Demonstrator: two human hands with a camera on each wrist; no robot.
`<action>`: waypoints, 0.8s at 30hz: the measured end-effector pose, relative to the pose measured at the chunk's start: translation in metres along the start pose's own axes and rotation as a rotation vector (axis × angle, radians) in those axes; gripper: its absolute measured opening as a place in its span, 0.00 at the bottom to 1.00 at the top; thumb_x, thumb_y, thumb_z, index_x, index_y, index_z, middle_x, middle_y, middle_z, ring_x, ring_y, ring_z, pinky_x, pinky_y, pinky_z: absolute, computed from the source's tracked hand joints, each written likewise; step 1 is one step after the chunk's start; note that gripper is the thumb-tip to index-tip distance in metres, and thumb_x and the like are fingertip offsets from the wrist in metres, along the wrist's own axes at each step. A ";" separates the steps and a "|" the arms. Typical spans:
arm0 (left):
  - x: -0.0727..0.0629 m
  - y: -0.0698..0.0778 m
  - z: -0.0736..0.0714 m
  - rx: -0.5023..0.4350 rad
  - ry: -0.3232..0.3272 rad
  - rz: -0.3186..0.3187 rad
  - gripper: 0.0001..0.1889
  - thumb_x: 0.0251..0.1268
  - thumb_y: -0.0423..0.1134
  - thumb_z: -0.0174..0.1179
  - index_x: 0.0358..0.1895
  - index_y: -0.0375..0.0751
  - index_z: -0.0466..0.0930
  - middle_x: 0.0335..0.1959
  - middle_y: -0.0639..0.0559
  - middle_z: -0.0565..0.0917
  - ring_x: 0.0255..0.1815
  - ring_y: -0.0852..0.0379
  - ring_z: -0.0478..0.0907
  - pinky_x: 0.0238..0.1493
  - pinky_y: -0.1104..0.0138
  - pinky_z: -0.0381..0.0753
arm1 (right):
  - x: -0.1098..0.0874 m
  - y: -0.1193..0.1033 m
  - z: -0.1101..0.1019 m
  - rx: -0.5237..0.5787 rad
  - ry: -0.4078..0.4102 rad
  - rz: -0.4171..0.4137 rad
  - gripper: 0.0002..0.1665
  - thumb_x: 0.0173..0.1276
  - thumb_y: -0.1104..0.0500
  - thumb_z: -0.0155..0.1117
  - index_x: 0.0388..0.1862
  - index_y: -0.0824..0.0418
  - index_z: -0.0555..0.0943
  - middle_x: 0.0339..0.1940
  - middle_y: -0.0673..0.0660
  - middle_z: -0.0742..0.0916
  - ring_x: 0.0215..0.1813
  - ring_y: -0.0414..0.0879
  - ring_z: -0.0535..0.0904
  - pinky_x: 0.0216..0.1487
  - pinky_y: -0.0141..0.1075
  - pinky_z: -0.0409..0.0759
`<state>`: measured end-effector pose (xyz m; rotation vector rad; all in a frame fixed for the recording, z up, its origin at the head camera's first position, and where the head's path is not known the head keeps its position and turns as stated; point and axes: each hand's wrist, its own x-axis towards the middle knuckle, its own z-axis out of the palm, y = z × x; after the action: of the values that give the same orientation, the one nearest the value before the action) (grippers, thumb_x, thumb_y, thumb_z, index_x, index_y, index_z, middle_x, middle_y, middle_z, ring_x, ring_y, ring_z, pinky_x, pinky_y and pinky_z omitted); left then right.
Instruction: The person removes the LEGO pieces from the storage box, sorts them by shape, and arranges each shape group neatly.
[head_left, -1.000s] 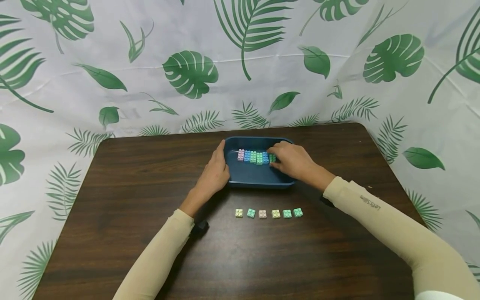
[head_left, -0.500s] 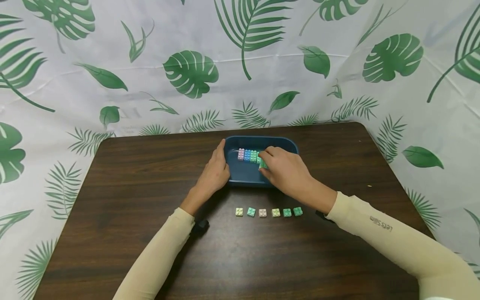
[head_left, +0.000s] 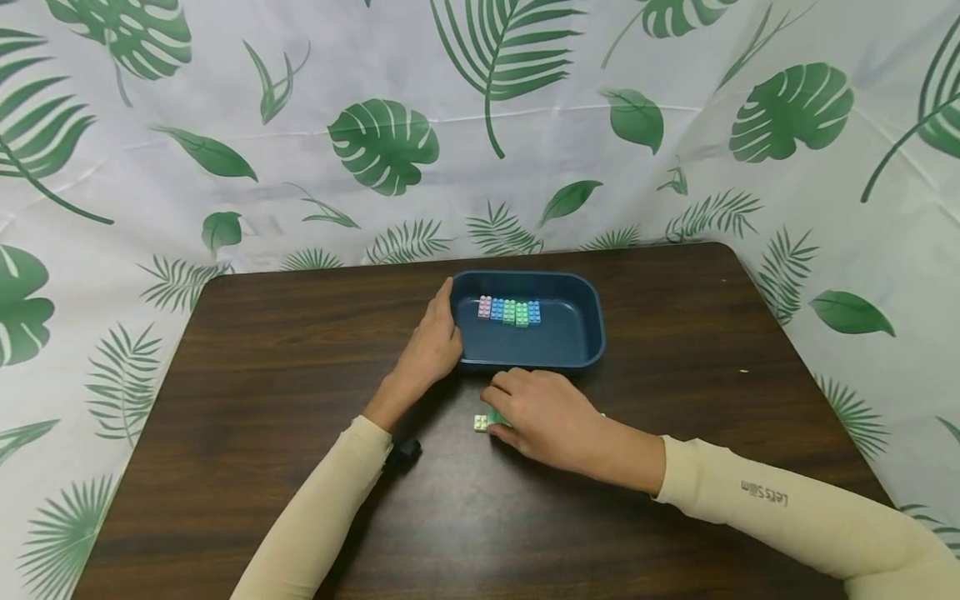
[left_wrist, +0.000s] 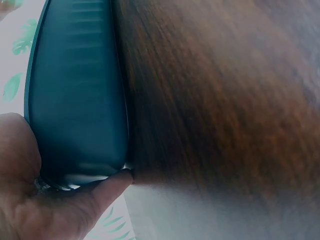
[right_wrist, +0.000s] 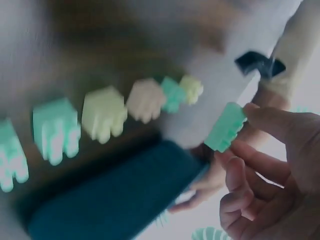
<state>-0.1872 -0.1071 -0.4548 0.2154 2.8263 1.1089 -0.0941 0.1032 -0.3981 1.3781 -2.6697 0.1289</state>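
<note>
My right hand [head_left: 551, 421] pinches a green toy brick [right_wrist: 226, 127] between thumb and fingers, over the row of small bricks on the table. My left hand [head_left: 427, 342] rests along the left end of a dark blue tray [head_left: 517, 343], fingers straight and thumb near its front corner [left_wrist: 112, 187]. Inside the tray, a pink brick [head_left: 485, 307], a blue brick [head_left: 497, 309], green bricks [head_left: 522, 315] and another blue brick [head_left: 534, 312] stand side by side. A small yellow brick [head_left: 481, 423] shows left of my right hand, which hides most of the row in the head view.
The right wrist view shows the small row: a green brick [right_wrist: 172, 94], a pink brick [right_wrist: 145, 100], a yellow brick [right_wrist: 104, 114] and more green ones [right_wrist: 56, 130]. Dark wooden table [head_left: 285, 375] surrounds the tray. A leaf-print cloth [head_left: 285, 167] hangs behind.
My right hand took the green brick from the right end of the tray's row and carried it out over the front rim, toward the left of the small row. The left hand stays put.
</note>
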 end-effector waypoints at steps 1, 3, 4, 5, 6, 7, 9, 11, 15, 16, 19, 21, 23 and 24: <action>0.000 0.000 0.000 0.001 0.001 0.001 0.39 0.82 0.33 0.44 0.88 0.45 0.37 0.87 0.38 0.53 0.81 0.37 0.66 0.76 0.44 0.73 | -0.001 -0.003 0.003 0.005 -0.002 -0.022 0.23 0.68 0.45 0.77 0.54 0.56 0.87 0.45 0.50 0.88 0.45 0.42 0.84 0.44 0.35 0.87; 0.001 0.000 0.000 0.002 0.006 0.002 0.39 0.82 0.32 0.44 0.88 0.45 0.37 0.87 0.38 0.53 0.81 0.37 0.65 0.76 0.44 0.73 | -0.004 -0.008 0.008 0.021 -0.005 -0.057 0.21 0.69 0.45 0.76 0.53 0.56 0.87 0.45 0.49 0.88 0.45 0.41 0.83 0.45 0.34 0.86; 0.001 0.000 0.000 0.003 0.008 0.001 0.39 0.82 0.32 0.44 0.88 0.45 0.37 0.87 0.39 0.54 0.82 0.38 0.64 0.76 0.44 0.72 | -0.005 -0.011 0.010 0.027 -0.007 -0.073 0.21 0.69 0.45 0.76 0.52 0.56 0.87 0.45 0.49 0.88 0.45 0.41 0.83 0.45 0.34 0.86; 0.001 0.000 0.000 0.004 0.007 0.001 0.39 0.82 0.32 0.44 0.88 0.45 0.37 0.87 0.39 0.53 0.82 0.38 0.64 0.77 0.44 0.71 | -0.006 -0.013 0.012 0.032 -0.010 -0.089 0.20 0.69 0.45 0.76 0.52 0.56 0.87 0.45 0.49 0.88 0.45 0.41 0.83 0.46 0.34 0.86; 0.001 0.000 0.000 0.003 0.006 -0.001 0.39 0.82 0.32 0.44 0.88 0.46 0.37 0.87 0.39 0.54 0.83 0.38 0.64 0.77 0.44 0.71 | -0.006 -0.015 0.015 0.034 -0.014 -0.104 0.19 0.70 0.45 0.75 0.52 0.55 0.87 0.45 0.49 0.88 0.45 0.41 0.83 0.46 0.34 0.86; 0.001 0.000 0.000 0.002 0.003 -0.001 0.39 0.82 0.32 0.44 0.88 0.46 0.37 0.87 0.39 0.53 0.82 0.38 0.64 0.77 0.44 0.72 | -0.007 -0.017 0.017 0.034 -0.020 -0.117 0.19 0.70 0.45 0.75 0.51 0.55 0.87 0.45 0.49 0.88 0.45 0.41 0.83 0.47 0.34 0.86; 0.001 -0.001 0.000 0.002 -0.003 -0.004 0.39 0.83 0.33 0.44 0.88 0.47 0.36 0.88 0.40 0.53 0.83 0.39 0.64 0.76 0.44 0.72 | -0.007 -0.021 0.022 0.037 -0.038 -0.135 0.18 0.71 0.45 0.74 0.51 0.55 0.88 0.44 0.49 0.88 0.45 0.41 0.82 0.47 0.34 0.86; 0.000 0.000 0.000 0.002 -0.011 -0.005 0.39 0.83 0.33 0.43 0.88 0.47 0.35 0.88 0.40 0.52 0.82 0.39 0.64 0.76 0.44 0.72 | -0.008 -0.024 0.027 0.039 -0.059 -0.146 0.18 0.72 0.44 0.73 0.50 0.54 0.88 0.44 0.48 0.88 0.44 0.41 0.82 0.47 0.34 0.86; 0.000 0.000 0.000 0.006 -0.022 -0.002 0.39 0.83 0.33 0.43 0.88 0.47 0.34 0.88 0.40 0.51 0.83 0.40 0.62 0.77 0.45 0.72 | -0.008 -0.028 0.033 0.064 -0.089 -0.154 0.18 0.73 0.44 0.71 0.51 0.54 0.88 0.44 0.49 0.87 0.45 0.41 0.82 0.48 0.34 0.86; 0.000 0.000 0.000 0.007 -0.024 -0.001 0.39 0.83 0.33 0.42 0.88 0.47 0.34 0.88 0.40 0.51 0.84 0.40 0.61 0.77 0.45 0.71 | -0.008 -0.028 0.034 0.065 -0.090 -0.157 0.18 0.73 0.43 0.71 0.51 0.54 0.88 0.44 0.49 0.88 0.45 0.41 0.82 0.49 0.34 0.86; 0.001 -0.001 0.000 0.010 -0.023 0.003 0.39 0.83 0.33 0.43 0.88 0.46 0.34 0.88 0.40 0.51 0.85 0.41 0.60 0.78 0.46 0.70 | -0.007 -0.030 0.036 0.062 -0.088 -0.165 0.18 0.74 0.43 0.71 0.52 0.54 0.87 0.46 0.49 0.88 0.48 0.41 0.84 0.49 0.35 0.87; 0.001 -0.001 0.000 0.013 -0.022 0.004 0.39 0.83 0.32 0.43 0.88 0.46 0.34 0.88 0.40 0.51 0.85 0.41 0.59 0.79 0.46 0.69 | -0.007 -0.031 0.037 0.055 -0.088 -0.167 0.18 0.74 0.43 0.71 0.52 0.53 0.87 0.46 0.49 0.89 0.49 0.41 0.84 0.49 0.35 0.87; 0.001 -0.001 0.000 0.015 -0.019 0.005 0.39 0.83 0.32 0.43 0.88 0.45 0.34 0.88 0.39 0.51 0.86 0.42 0.59 0.79 0.46 0.69 | -0.007 -0.032 0.039 0.052 -0.092 -0.165 0.18 0.74 0.43 0.71 0.52 0.53 0.87 0.47 0.48 0.89 0.50 0.41 0.85 0.49 0.35 0.88; 0.001 -0.002 0.000 0.015 -0.019 0.005 0.39 0.83 0.32 0.43 0.88 0.45 0.34 0.88 0.39 0.51 0.86 0.42 0.58 0.80 0.46 0.68 | -0.007 -0.032 0.040 0.051 -0.096 -0.163 0.18 0.74 0.43 0.71 0.52 0.53 0.87 0.47 0.48 0.89 0.50 0.41 0.85 0.48 0.36 0.88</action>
<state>-0.1883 -0.1083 -0.4556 0.2325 2.8198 1.0813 -0.0672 0.0850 -0.4379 1.6504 -2.6324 0.1173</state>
